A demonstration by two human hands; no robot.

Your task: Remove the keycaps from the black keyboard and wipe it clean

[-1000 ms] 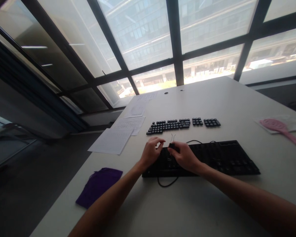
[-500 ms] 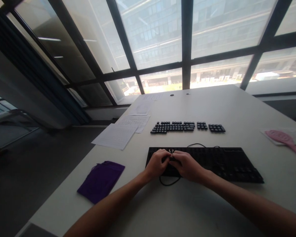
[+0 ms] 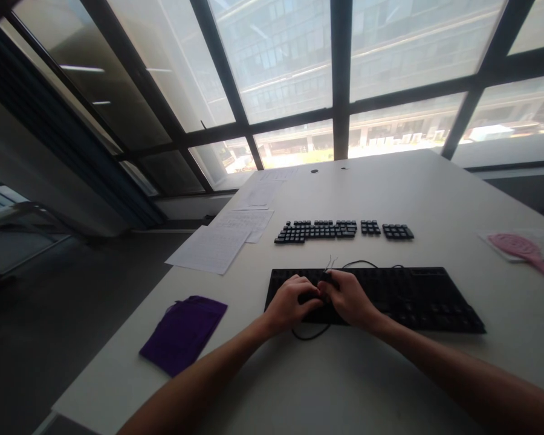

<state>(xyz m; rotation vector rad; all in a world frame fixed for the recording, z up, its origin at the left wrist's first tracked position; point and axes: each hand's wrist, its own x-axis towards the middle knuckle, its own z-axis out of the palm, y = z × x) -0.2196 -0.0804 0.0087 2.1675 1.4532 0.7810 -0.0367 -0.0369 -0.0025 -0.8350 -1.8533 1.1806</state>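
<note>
A black keyboard (image 3: 408,296) lies across the desk before me, with many of its keys removed. Over its left half, my right hand (image 3: 344,296) is closed around a keycap puller (image 3: 330,263), whose thin wire prongs stick up past the fingers. My left hand (image 3: 292,302) is curled beside it above the same part of the keyboard, thumb and fingertips meeting near the right hand's fingers. Whatever sits between the left fingertips is too small and dark to make out. Beyond the keyboard, loose black keycaps (image 3: 321,229) are laid out in keyboard order in separate blocks.
On the left are a purple pouch (image 3: 184,335) and several printed sheets (image 3: 208,251). A pink hairbrush (image 3: 519,246) lies on a clear plastic bag at the right. The keyboard's cable (image 3: 310,336) loops out in front. Large windows (image 3: 290,54) stand behind the white desk (image 3: 381,193).
My right hand has turned and shifted slightly right, so the puller's wire prongs now point upward, away from the keys. My left fingers have followed toward it.
</note>
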